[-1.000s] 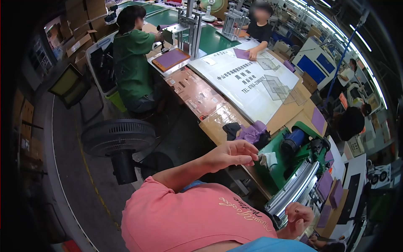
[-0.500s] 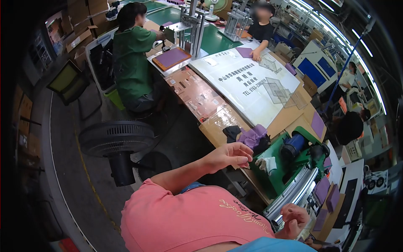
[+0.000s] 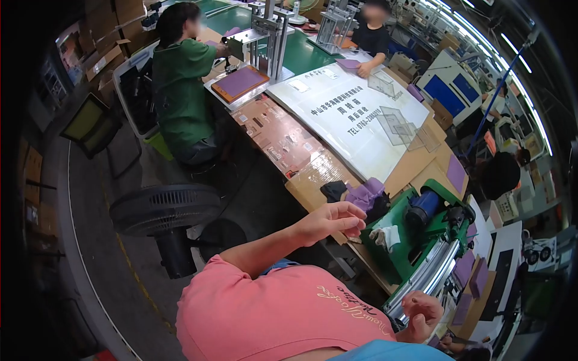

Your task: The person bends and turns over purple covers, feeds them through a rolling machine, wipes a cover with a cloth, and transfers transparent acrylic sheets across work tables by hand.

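Note:
My left hand [image 3: 331, 223] hangs in the air in front of my pink shirt, fingers loosely curled, a gap beside the thumb, nothing held. It is nearest to a green machine [image 3: 374, 260] with a blue motor [image 3: 423, 207] and shiny metal rollers [image 3: 428, 271]. A white rag [image 3: 388, 236] lies on that machine. Low at the right, my right hand [image 3: 421, 314] is half curled and empty, in front of the rollers' near end. Crumpled purple cloth [image 3: 365, 194] and black cloth [image 3: 333, 191] lie at the table corner beyond my left hand.
A black fan [image 3: 165, 210] stands on the floor at left. A person in green [image 3: 183, 96] sits by a metal press [image 3: 269, 48]. Across the white printed board [image 3: 337, 132], another person's hand [image 3: 365, 70] touches a purple sheet [image 3: 347, 63]. Clear plates [image 3: 397, 125] lie on the board.
The view has shifted slightly, so the table and people sit a little further left. The seated person's arm is raised toward the press. My hands keep nearly the same pose.

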Demonstrator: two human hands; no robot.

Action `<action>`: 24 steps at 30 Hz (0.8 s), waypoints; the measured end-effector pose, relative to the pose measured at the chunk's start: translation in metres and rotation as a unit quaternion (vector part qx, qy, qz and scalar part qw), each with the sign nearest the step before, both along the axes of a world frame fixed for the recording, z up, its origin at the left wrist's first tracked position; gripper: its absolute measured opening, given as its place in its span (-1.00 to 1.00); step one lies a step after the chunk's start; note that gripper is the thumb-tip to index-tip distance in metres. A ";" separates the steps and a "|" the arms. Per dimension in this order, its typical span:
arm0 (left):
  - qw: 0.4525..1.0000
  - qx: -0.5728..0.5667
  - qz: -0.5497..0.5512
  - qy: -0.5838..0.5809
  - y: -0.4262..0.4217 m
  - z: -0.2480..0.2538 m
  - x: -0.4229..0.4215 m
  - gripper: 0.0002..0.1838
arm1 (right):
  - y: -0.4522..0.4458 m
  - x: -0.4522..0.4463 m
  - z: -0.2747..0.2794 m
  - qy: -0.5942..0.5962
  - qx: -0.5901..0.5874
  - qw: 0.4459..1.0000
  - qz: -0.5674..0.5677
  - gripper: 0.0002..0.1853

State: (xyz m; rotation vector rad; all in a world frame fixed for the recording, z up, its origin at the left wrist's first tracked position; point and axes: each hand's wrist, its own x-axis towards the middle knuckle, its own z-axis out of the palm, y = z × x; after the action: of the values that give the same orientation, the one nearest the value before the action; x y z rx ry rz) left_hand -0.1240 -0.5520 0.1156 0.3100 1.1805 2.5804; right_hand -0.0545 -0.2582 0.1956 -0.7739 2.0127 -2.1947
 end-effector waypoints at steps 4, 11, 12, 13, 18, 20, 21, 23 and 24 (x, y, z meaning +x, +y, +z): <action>0.994 -0.015 -0.023 0.109 -0.005 0.021 -0.008 -0.74 | -0.007 0.000 -0.005 0.004 -0.008 1.000 -0.016 -0.68; 0.828 0.100 -0.150 0.531 0.007 0.125 0.003 -0.70 | -0.029 0.008 -0.014 0.012 -0.024 0.998 -0.060 -0.67; 0.827 0.109 -0.167 0.525 0.010 0.128 0.003 -0.70 | -0.030 0.008 -0.014 0.013 -0.024 0.997 -0.066 -0.67; 0.826 0.141 -0.199 0.509 0.013 0.129 0.003 -0.75 | -0.032 0.007 -0.014 0.014 -0.023 0.997 -0.072 -0.67; 0.812 0.229 -0.258 0.470 0.026 0.125 -0.004 -0.87 | -0.038 0.002 -0.016 0.012 -0.027 0.996 -0.088 -0.66; 0.794 0.212 -0.202 0.533 0.030 0.122 -0.015 -0.89 | -0.039 0.000 -0.019 0.009 -0.034 0.995 -0.092 -0.66; 0.794 0.207 -0.182 0.541 0.029 0.120 -0.017 -0.89 | -0.038 -0.001 -0.020 0.006 -0.035 0.995 -0.094 -0.66; 0.797 0.189 -0.172 0.546 0.026 0.116 -0.020 -0.90 | -0.036 -0.004 -0.022 0.004 -0.033 0.995 -0.093 -0.65; 0.800 0.179 -0.187 0.542 0.025 0.115 -0.020 -0.90 | -0.035 -0.004 -0.023 0.003 -0.031 0.995 -0.097 -0.65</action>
State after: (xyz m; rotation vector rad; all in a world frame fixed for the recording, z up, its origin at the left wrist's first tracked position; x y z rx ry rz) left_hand -0.1442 -0.5270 0.2303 2.0612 0.6887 2.1559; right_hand -0.0581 -0.2930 0.1730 -0.6146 2.1140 -2.3704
